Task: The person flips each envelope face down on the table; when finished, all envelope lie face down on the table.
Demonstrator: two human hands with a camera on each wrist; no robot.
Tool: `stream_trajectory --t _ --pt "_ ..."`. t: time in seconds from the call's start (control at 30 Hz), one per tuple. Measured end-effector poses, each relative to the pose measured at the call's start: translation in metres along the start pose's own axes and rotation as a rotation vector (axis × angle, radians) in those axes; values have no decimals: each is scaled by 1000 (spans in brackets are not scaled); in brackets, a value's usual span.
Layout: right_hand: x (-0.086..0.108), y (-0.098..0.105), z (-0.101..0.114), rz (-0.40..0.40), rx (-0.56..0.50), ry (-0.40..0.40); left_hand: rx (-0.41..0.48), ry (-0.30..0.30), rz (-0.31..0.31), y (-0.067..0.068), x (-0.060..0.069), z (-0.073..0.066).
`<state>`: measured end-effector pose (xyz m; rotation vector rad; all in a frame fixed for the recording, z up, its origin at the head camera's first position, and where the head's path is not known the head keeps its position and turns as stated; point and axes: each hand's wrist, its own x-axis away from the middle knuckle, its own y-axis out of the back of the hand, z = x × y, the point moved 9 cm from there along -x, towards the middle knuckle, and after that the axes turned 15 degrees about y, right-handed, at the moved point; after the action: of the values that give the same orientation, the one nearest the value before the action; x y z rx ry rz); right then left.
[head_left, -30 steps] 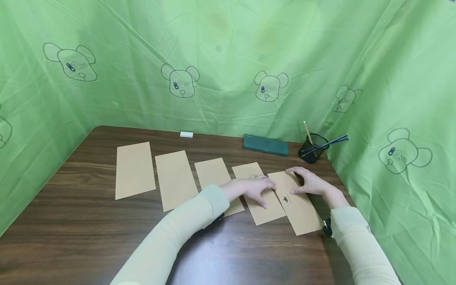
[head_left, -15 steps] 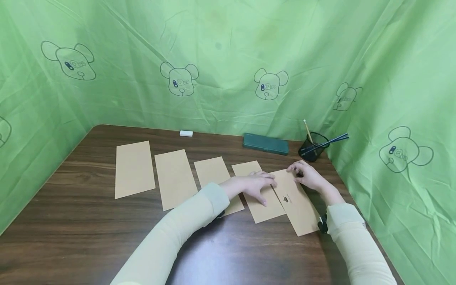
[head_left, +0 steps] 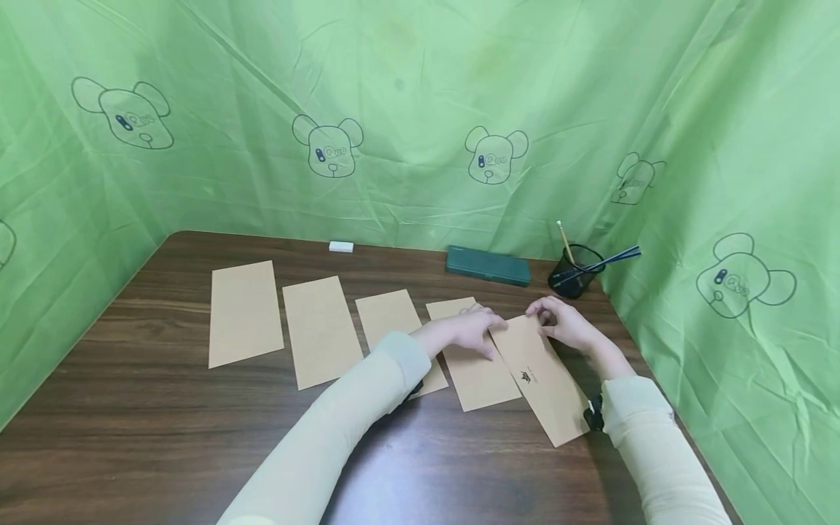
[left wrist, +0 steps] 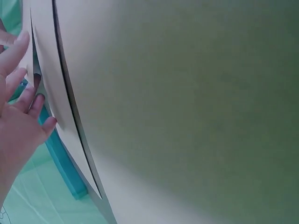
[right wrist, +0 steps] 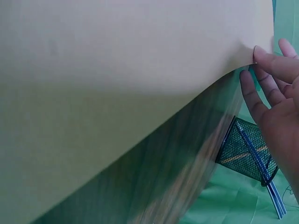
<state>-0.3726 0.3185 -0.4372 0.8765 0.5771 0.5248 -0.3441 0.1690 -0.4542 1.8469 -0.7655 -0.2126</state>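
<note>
Five thin brown kraft-paper pieces lie in a slanting row across the table; the rightmost printed piece (head_left: 541, 383) carries a small dark logo. At its upper right edge my right hand (head_left: 567, 322) pinches it, thumb on top and fingers beneath, and in the right wrist view that edge curves upward. My left hand (head_left: 467, 329) spans the fourth piece (head_left: 479, 383), its fingertips at the printed piece's upper left corner. Thumb and fingers stand apart there; in the left wrist view the fingers (left wrist: 28, 100) are beside the paper's edge. My left sleeve partly covers the third piece (head_left: 389, 313).
Behind the row lie a green flat case (head_left: 488, 265) and a white eraser-like block (head_left: 341, 247). A black mesh pen cup (head_left: 572, 281) with pencils stands near my right hand. Two more brown pieces (head_left: 246, 313) lie to the left. Green curtains (head_left: 407, 146) surround the table (head_left: 131, 423).
My right fingers have closed on the printed piece's edge, thumb drawn in from its face. The piece has tilted slightly, its lower end shifting towards me. My left hand has moved slightly away from me.
</note>
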Motion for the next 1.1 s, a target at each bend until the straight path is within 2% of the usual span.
stream_trajectory --t 0.2,0.5,0.8,0.9,1.1 --pt "4 -2 4 41 -23 11 37 -2 -37 5 -2 0" --pt "20 -1 34 107 -77 8 76 -25 -141 17 -1 6" --pt "28 -3 74 147 42 91 170 30 -177 31 0 15" --pt "29 -7 85 163 39 103 174 34 -180 35 1 18" --pt "33 -14 99 182 -51 57 237 9 -201 43 2 21"
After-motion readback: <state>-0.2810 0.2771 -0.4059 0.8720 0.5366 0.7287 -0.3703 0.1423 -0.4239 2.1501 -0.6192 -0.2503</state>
